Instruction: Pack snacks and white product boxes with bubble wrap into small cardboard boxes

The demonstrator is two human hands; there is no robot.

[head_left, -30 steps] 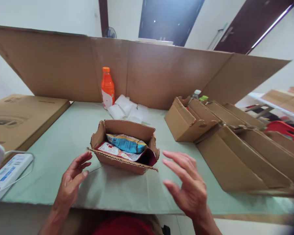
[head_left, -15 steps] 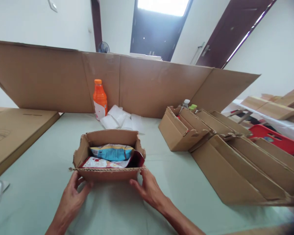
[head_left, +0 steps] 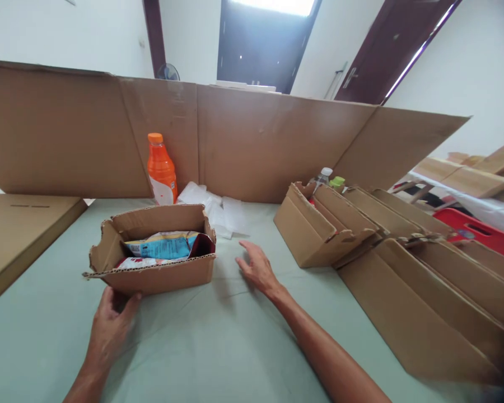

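An open-topped cardboard box stands on the green-covered table. Inside lie a blue snack bag and, in front of it, a white and dark red packet. My left hand is at the box's lower front-left corner, thumb and fingers apart; whether the fingertips touch the cardboard I cannot tell. To the right of the box, apart from it, my right hand reaches forward over the table with fingers stretched out and nothing in them.
Behind the box are an orange bottle and white sheets. A cardboard panel borders the back. At right stand cardboard bins, one with bottles. A flat carton lies at left, and a red crate is far right.
The box has shifted left and farther back, turning slightly. My right hand has let go of it and moved away to the right. My left hand stays by its corner.
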